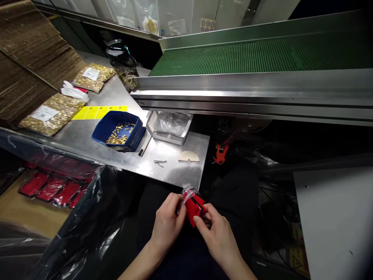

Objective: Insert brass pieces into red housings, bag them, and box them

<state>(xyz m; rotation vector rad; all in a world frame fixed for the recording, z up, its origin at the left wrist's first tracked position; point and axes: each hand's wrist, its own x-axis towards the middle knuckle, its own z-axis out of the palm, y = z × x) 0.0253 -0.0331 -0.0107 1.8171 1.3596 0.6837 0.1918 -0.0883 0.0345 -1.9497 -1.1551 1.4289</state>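
Over my lap, just off the table's near corner, I hold a small red and black item (pixel 192 206) that looks like a fabric pouch. Clear plastic wrap (pixel 189 191) bunches at its far end. My left hand (pixel 168 219) pinches the plastic at the item's left side. On the right, my right hand (pixel 215 229) grips the red part between thumb and fingers. Beyond my hands, a pale half-disc (pixel 189 156) and a small pair of metal nippers (pixel 160 162) lie on the metal table (pixel 175 175).
A blue bin (pixel 100 130) of small gold pieces stands by a grey tray (pixel 166 137) holding clear plastic. Gold-filled bags (pixel 62 107) lie at left. A green conveyor (pixel 233 58) spans the back. Red packets (pixel 58 192) sit in a lined box at lower left; a white surface (pixel 335 217) is at right.
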